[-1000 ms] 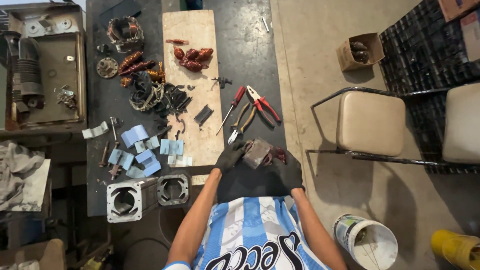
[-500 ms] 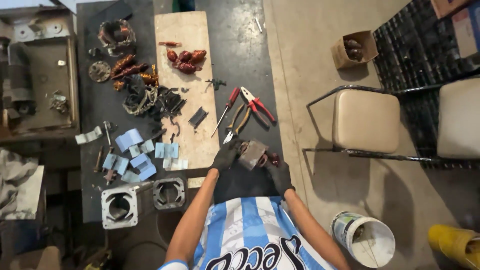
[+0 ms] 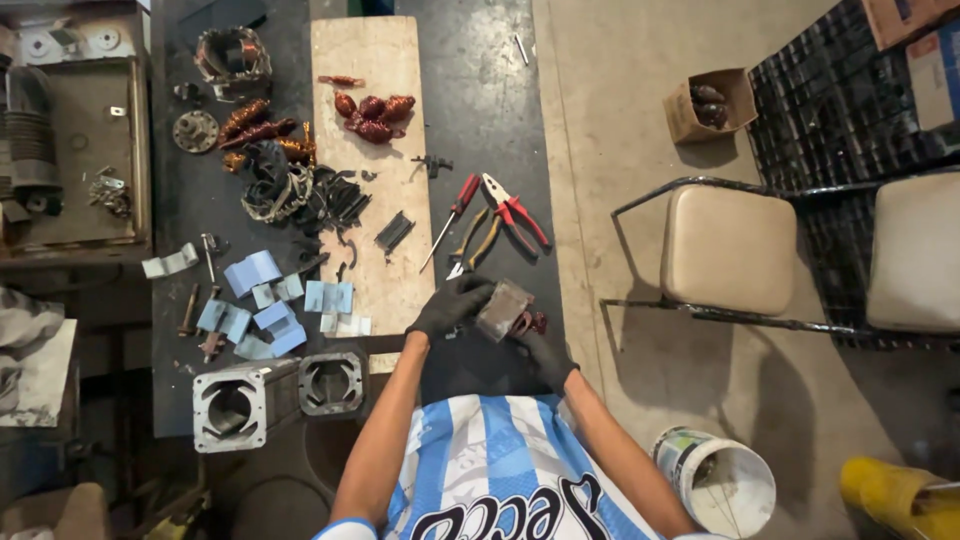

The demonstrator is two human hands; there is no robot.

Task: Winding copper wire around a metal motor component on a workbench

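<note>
Both my hands wear black gloves and hold one small grey metal block [image 3: 503,309] with reddish copper wire at its lower right. My left hand [image 3: 450,304] grips the block's left side. My right hand [image 3: 545,352] is under its right side. They are above the near edge of a dark mat, just below a wooden board [image 3: 363,60]. Red-handled pliers [image 3: 515,212], a red-handled screwdriver [image 3: 452,218] and yellow-handled pliers [image 3: 478,240] lie just beyond my hands.
On the board lie copper coil bundles [image 3: 372,116]. Blue paper pieces [image 3: 255,300], two square metal housings [image 3: 230,405], tangled wire [image 3: 290,190] lie left. A chair [image 3: 728,250], a white bucket [image 3: 715,483] and a cardboard box [image 3: 708,103] stand on the floor at right.
The view has shifted slightly; my hands stay on the block, which has turned a little between them.
</note>
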